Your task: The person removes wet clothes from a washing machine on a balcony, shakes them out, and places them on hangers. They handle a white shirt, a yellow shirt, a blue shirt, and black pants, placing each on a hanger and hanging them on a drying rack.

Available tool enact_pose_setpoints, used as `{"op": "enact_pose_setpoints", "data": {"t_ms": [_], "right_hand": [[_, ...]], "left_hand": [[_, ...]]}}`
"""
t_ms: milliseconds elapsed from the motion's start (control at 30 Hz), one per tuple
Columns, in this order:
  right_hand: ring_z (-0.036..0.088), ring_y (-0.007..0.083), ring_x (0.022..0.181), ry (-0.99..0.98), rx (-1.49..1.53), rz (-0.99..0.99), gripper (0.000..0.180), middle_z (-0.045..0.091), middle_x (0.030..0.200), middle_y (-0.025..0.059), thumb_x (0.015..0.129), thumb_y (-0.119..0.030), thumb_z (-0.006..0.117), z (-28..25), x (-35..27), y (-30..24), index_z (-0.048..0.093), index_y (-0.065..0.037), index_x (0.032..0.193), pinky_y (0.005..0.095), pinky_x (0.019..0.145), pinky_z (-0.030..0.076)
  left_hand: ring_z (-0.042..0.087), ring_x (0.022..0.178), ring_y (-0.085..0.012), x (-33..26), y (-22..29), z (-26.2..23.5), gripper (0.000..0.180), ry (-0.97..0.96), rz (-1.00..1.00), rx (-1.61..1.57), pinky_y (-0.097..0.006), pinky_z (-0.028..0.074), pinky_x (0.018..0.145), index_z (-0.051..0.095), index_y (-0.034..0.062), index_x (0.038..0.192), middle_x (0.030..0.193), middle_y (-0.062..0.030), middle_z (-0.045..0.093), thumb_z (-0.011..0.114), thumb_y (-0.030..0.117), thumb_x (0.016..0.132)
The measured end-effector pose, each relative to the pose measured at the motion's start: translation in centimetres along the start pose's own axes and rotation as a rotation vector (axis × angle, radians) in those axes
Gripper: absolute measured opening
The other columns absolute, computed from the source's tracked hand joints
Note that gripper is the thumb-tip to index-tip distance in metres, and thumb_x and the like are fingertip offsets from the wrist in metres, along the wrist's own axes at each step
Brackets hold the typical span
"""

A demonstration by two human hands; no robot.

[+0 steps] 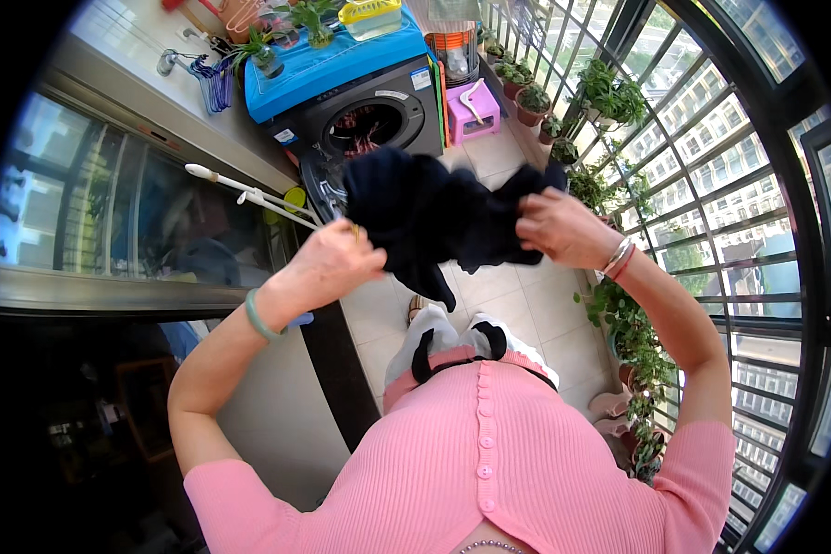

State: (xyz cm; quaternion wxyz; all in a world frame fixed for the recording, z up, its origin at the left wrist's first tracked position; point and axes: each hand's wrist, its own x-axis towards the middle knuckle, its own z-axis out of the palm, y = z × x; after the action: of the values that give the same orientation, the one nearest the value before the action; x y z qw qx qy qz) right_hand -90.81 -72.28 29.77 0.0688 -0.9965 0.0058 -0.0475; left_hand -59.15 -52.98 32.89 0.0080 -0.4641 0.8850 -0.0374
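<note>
A dark, nearly black garment (443, 212) is stretched in the air between my two hands, bunched and smeared by motion, so its exact kind does not show. My left hand (334, 260) is closed on its left end. At the other end, my right hand (563, 226) pinches the cloth with fingers pressed together. Just beyond the garment stands a dark front-loading washing machine (399, 109) with its round door swung aside. Inside the drum, reddish laundry (358, 129) shows. The cloth hides part of the door and the floor.
A blue cover (337, 72) on the washer carries plants and a yellow basket (369, 13). Hangers (214, 85) hang at the left wall. White poles (249, 194) jut out at left. A pink stool (472, 113) stands beyond; potted plants (533, 100) line the right railing.
</note>
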Motion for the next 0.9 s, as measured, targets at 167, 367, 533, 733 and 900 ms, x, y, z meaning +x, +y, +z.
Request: {"op": "enact_pose_setpoints", "data": {"t_ms": [167, 367, 533, 733, 900], "right_hand": [[0.058, 0.0205, 0.082, 0.347, -0.209, 0.119, 0.017, 0.055, 0.071, 0.0039, 0.079, -0.017, 0.07, -6.2, -0.3, 1.0, 0.054, -0.01, 0.08, 0.036, 0.088, 0.041], [0.056, 0.0222, 0.085, 0.412, -0.138, 0.113, 0.016, 0.054, 0.073, 0.005, 0.079, -0.016, 0.069, -1.3, -1.2, -0.8, 0.055, -0.01, 0.084, 0.0346, 0.075, 0.045], [0.058, 0.0192, 0.076, 0.395, -0.153, 0.13, 0.017, 0.054, 0.069, 0.0014, 0.077, -0.018, 0.07, -5.7, -0.5, 1.3, 0.055, -0.011, 0.081, 0.0338, 0.083, 0.042], [0.057, 0.0175, 0.078, 0.436, -0.136, 0.155, 0.019, 0.054, 0.07, 0.0006, 0.077, -0.018, 0.072, -4.4, -1.0, 1.4, 0.054, -0.011, 0.079, 0.0332, 0.078, 0.043], [0.057, 0.0184, 0.075, 0.447, -0.051, 0.16, 0.017, 0.055, 0.068, 0.0002, 0.076, -0.017, 0.073, -5.0, 1.2, 2.5, 0.058, -0.011, 0.083, 0.032, 0.074, 0.042]], "left_hand": [[0.058, 0.067, -0.0236, 0.8, -3.6, -6.4, 0.019, 0.304, -0.203, 0.084, -0.036, 0.044, 0.077, 0.062, 0.0081, 0.077, 0.064, -0.0057, 0.057, 0.077, 0.019, 0.072], [0.056, 0.074, -0.0243, 1.7, -1.9, -3.1, 0.025, 0.459, -0.226, -0.063, -0.038, 0.045, 0.071, 0.057, 0.0105, 0.081, 0.075, -0.0041, 0.056, 0.078, 0.016, 0.069], [0.057, 0.065, -0.0218, 0.8, -4.0, -5.6, 0.018, 0.324, -0.167, -0.047, -0.035, 0.044, 0.076, 0.06, 0.0089, 0.073, 0.063, -0.0036, 0.056, 0.075, 0.019, 0.074], [0.058, 0.077, -0.0244, 2.4, -2.4, -5.0, 0.014, 0.293, -0.288, -0.108, -0.037, 0.044, 0.081, 0.062, 0.0065, 0.079, 0.071, -0.0061, 0.057, 0.074, 0.012, 0.075], [0.058, 0.069, -0.0231, 1.7, -5.2, -3.2, 0.016, 0.242, -0.339, -0.025, -0.037, 0.043, 0.086, 0.063, 0.0076, 0.076, 0.067, -0.0042, 0.058, 0.072, 0.021, 0.079]]}}
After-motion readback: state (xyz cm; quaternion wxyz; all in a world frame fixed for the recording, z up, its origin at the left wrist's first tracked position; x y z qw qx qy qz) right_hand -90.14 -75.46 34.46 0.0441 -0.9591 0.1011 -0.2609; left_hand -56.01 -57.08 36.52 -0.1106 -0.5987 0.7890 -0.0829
